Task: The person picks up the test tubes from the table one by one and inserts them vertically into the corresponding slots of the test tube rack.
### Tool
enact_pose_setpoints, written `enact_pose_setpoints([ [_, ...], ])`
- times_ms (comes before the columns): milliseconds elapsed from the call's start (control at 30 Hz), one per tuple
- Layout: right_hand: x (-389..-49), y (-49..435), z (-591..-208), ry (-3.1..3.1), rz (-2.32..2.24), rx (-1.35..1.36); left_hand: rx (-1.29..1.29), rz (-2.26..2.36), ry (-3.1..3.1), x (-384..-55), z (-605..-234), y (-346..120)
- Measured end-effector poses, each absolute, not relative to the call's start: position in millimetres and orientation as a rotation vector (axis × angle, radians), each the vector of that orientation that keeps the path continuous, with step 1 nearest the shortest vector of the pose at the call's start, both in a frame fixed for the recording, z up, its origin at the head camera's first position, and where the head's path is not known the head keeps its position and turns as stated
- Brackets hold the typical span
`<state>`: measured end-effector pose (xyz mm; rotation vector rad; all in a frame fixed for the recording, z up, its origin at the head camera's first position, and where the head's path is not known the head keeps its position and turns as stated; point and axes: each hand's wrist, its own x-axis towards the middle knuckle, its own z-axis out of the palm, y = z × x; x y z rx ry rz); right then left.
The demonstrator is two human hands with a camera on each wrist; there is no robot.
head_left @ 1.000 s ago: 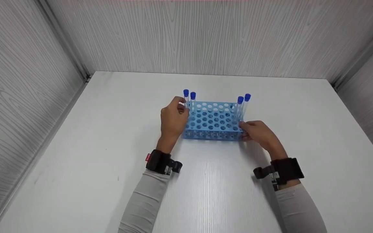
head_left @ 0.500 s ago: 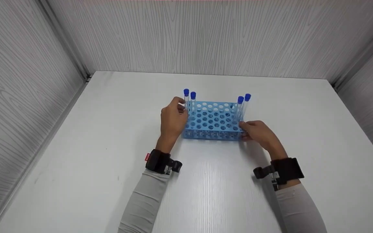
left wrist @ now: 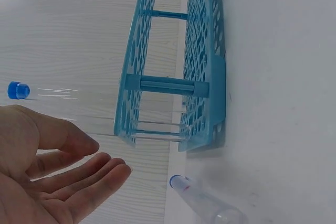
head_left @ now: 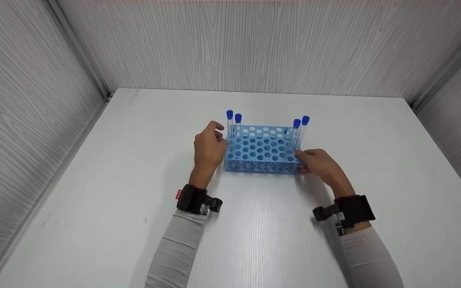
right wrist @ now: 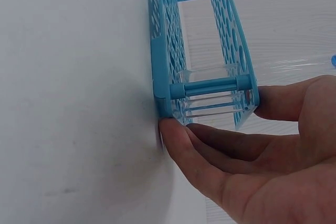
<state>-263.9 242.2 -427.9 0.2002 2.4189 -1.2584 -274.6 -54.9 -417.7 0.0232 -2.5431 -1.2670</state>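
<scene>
A blue test tube rack (head_left: 263,154) with rows of round holes stands on the table. Two clear, blue-capped test tubes (head_left: 238,128) are upright at its left end. Two more test tubes (head_left: 296,134) lean slightly at the right end. My left hand (head_left: 209,146) hovers just left of the rack, fingers loosely bent, holding nothing; the left wrist view shows a gap between its fingertips and the rack. My right hand (head_left: 320,164) grips the rack's near right corner. In the right wrist view its thumb presses the top plate and the fingers (right wrist: 194,161) reach the base.
A clear tube (left wrist: 210,203) lies on the table beside the rack's left end, mostly hidden under my left arm in the head view. White table (head_left: 262,240) extends around the rack. Pale wood-grain panels (head_left: 230,48) stand behind and at both sides.
My left hand has let go of the outer left test tube and moved a little to the left, away from the rack. The right hand and the rack look almost unchanged.
</scene>
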Motion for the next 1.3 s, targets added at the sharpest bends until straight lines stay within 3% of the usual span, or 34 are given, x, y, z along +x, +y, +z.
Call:
enact_pose_setpoints([
  [1300, -263, 244, -429, 2.424, -1.309, 0.122, 0.180, -1.162, -2.759, -282, -428, -67],
])
